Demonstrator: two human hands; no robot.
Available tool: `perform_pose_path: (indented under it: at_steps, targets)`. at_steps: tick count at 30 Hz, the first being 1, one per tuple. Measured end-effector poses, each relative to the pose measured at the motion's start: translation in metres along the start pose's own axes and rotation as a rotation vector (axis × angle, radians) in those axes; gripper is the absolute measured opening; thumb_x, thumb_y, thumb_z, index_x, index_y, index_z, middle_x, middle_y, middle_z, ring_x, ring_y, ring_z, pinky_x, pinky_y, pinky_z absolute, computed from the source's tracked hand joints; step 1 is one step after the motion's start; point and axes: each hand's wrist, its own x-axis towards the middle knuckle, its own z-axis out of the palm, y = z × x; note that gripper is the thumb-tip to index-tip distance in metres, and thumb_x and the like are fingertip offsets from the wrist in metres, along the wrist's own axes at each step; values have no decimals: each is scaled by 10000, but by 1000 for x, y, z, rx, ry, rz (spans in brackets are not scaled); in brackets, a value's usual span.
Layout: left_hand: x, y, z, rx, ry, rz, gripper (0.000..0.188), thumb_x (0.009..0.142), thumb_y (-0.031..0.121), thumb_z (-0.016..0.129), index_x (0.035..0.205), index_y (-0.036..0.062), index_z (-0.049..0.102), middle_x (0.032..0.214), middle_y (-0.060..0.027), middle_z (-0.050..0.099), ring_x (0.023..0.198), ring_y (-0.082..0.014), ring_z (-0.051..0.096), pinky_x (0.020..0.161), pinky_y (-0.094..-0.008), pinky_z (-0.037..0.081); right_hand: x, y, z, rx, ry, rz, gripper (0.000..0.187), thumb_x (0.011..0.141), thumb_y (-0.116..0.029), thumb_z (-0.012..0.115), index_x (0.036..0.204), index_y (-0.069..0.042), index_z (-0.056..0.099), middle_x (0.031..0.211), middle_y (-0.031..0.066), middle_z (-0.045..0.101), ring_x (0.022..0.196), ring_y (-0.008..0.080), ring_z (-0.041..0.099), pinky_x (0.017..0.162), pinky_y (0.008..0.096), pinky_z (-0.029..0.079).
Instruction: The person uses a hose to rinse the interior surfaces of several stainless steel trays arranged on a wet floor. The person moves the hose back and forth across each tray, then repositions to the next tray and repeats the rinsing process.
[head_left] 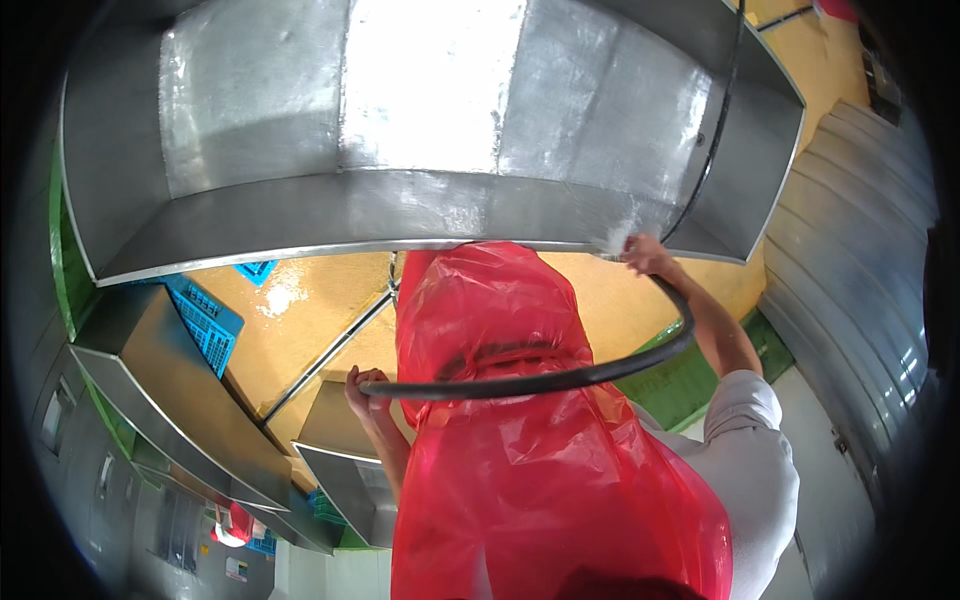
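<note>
Seen from above, both my bare arms reach forward, hands well apart. My left hand (pixel 358 392) sits lower and nearer my body, at waist level, its fingers curled closed. The left forearm (pixel 392 447) rises from below, leaning slightly outward, its elbow end hidden. My right hand (pixel 643 253) is much farther forward, at the end of a right forearm (pixel 715 325) that slants up and inward from a bent elbow. Its fingers seem bent into a close grip, though at this size I can't make out each one.
</note>
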Motion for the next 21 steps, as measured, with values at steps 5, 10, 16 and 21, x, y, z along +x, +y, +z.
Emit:
perform_pose_path:
  at_steps: [5,10,16,21]
  targets:
    - [-47,6,-18,-293,-10,240,253,870,55,550,662,116,420,509,24,452,482,-105,504,505,-264,376,80,-200,35,42,-83,-288,224,843,-181,609,944,18,624,726,134,666,590,216,643,587,359,527]
    - [-110,-8,-66,-458,-94,421,232,818,25,594,656,104,447,506,27,444,495,-120,478,516,-263,394,124,-410,52,2,-142,-713,201,821,-187,611,832,14,616,775,154,669,719,253,662,697,377,512]
    - [-126,-59,-166,-528,-41,539,199,864,92,573,689,37,494,501,11,434,502,-132,412,609,-254,424,148,-563,50,60,-78,-1209,201,793,-186,628,843,9,629,774,178,674,727,287,673,676,366,508]
    - [-118,-122,-175,-733,-62,454,313,869,120,566,953,-164,465,540,-4,501,511,-128,434,562,-244,387,135,-605,52,40,-126,-1259,163,808,-161,634,810,1,615,707,122,663,625,187,634,604,317,487]
